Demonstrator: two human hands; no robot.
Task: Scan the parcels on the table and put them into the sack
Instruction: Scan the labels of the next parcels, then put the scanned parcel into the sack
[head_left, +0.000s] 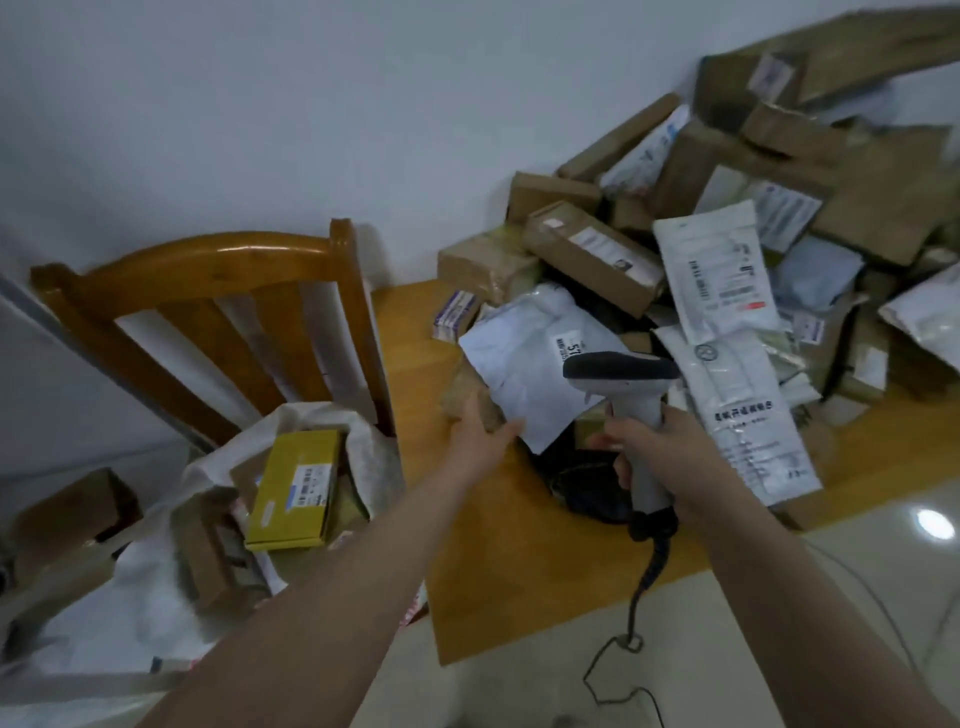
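My right hand (670, 447) grips the handle of a grey barcode scanner (621, 376), whose black-topped head points at a white poly-bag parcel (524, 369) with a printed label. My left hand (480, 431) holds that parcel by its lower left edge, thumb on top. The parcel lies tilted at the near edge of a big heap of cardboard boxes (592, 254) and white mailers (717, 275) on the wooden table (498, 525). The white woven sack (156, 587) stands open at lower left, holding a yellow box (296, 488) and brown boxes.
A wooden chair (208, 312) stands behind the sack against the white wall. A dark pouch (582, 483) lies on the table under the scanner. The scanner's black cable (639, 597) hangs down to the tiled floor. A long white mailer (748, 421) overhangs the table's right edge.
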